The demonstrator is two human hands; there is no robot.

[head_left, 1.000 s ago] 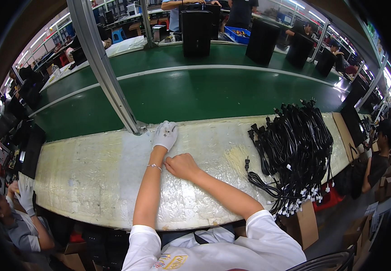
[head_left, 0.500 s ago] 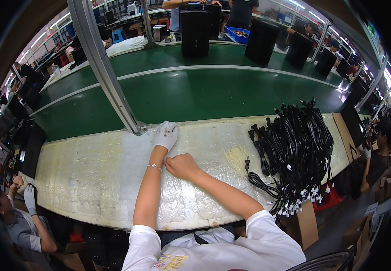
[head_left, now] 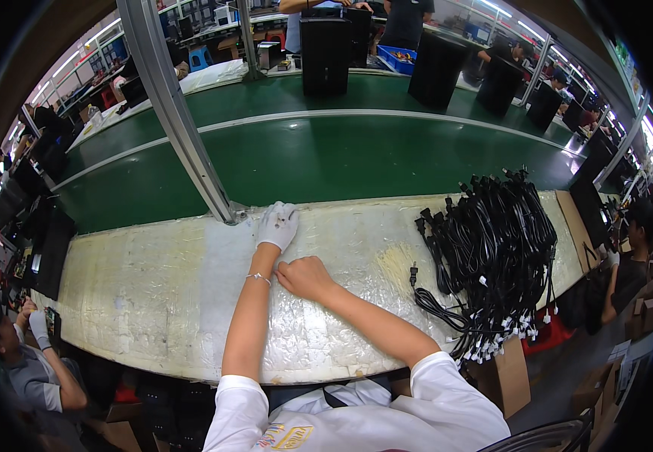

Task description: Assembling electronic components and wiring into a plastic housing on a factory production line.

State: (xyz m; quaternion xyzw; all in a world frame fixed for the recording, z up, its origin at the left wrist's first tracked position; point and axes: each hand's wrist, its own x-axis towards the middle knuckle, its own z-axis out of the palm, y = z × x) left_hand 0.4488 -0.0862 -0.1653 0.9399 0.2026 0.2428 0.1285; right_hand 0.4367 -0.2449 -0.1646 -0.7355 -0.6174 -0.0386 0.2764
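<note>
My left hand [head_left: 277, 226], in a white glove with a few dark spots, rests at the far edge of the film-covered worktable [head_left: 153, 301], its fingers curled under. My right hand [head_left: 307, 277] is bare and closed in a fist. It lies on the table just right of my left wrist, which wears a thin bracelet [head_left: 258, 277]. Nothing shows in either hand. To the right lies a big heap of bundled black power cords [head_left: 500, 241] with white connectors. One cord bundle [head_left: 441, 307] sticks out toward me, beside a scatter of thin pale cable ties [head_left: 393, 265].
A metal post [head_left: 179, 120] rises at the table's far edge, left of my hands. Beyond runs a green conveyor [head_left: 341, 154] with black computer cases [head_left: 325, 56] across it. Co-workers sit at left [head_left: 36, 354] and right [head_left: 631, 264]. An open cardboard box [head_left: 509, 380] stands below the cords.
My hands and the cords stay in place. The co-worker at the left has shifted their arms and gloved hand slightly.
</note>
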